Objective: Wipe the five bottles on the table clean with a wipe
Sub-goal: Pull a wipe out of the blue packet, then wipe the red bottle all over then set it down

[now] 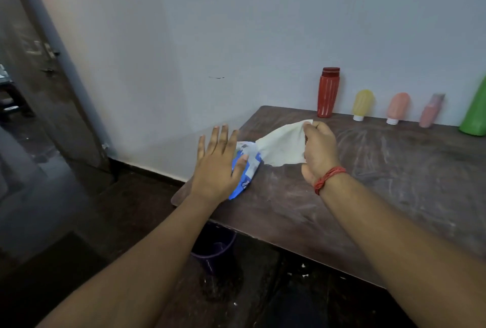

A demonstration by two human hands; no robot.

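Over the wipe pack [246, 170], left hand [218, 170] flat, fingers straight; right hand [319, 153] pinching the wipe [282, 145]

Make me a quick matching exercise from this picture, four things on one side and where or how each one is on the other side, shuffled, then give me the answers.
Things:
1. red bottle
2. green bottle
3. wipe
4. wipe packet

Places or states:
A. pressed down under the left hand
B. at the right edge of the picture
C. left end of the row by the wall
D. pinched in the right hand

Pairs: 1-C, 2-B, 3-D, 4-A
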